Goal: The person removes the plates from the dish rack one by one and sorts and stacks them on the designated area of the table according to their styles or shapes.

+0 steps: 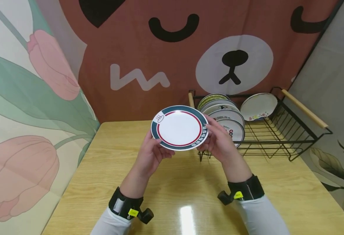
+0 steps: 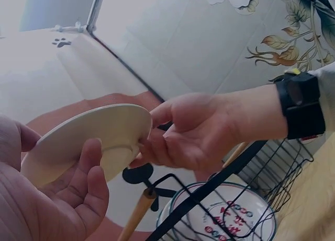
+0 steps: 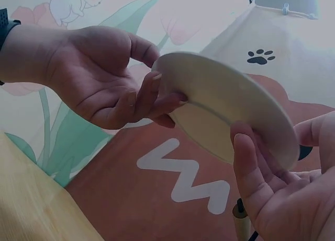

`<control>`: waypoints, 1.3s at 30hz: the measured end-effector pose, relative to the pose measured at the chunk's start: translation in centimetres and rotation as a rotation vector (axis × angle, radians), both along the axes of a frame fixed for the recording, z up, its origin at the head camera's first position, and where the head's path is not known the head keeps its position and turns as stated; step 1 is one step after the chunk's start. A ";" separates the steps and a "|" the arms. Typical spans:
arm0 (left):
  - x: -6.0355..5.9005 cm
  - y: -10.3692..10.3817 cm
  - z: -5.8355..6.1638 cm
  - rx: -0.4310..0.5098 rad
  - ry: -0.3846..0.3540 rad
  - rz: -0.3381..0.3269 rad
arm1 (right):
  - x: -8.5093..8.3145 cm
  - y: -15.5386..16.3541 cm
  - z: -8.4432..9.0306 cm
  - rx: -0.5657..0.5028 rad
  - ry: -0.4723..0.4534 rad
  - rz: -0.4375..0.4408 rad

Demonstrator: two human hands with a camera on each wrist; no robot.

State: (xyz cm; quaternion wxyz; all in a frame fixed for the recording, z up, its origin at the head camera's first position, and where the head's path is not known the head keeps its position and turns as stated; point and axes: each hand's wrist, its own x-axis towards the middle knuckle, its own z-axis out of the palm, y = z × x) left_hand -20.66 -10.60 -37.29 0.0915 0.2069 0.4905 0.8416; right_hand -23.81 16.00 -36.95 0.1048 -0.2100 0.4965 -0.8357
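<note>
Your left hand and right hand each grip the rim of the blue-banded plate, fingers curled beneath, holding it above the wooden table and left of the wire rack. Should either pinch slacken on the glossy rim, the plate would probably tip to that side and could drop and crack; moved rightward too low, it risks striking the rack's handle or chipping the racked plates.
</note>
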 end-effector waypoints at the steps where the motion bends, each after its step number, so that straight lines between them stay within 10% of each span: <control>1: -0.1 -0.2 0.0 0.002 -0.001 0.014 | 0.0 0.0 0.0 -0.015 0.013 0.027; 19: -3.5 -4.1 -0.8 0.015 -0.081 0.251 | -0.4 -4.4 -0.4 0.026 -0.022 0.086; 39: -7.6 -9.3 -4.6 0.057 -0.328 0.453 | -3.1 -11.2 -3.6 0.075 -0.262 -0.006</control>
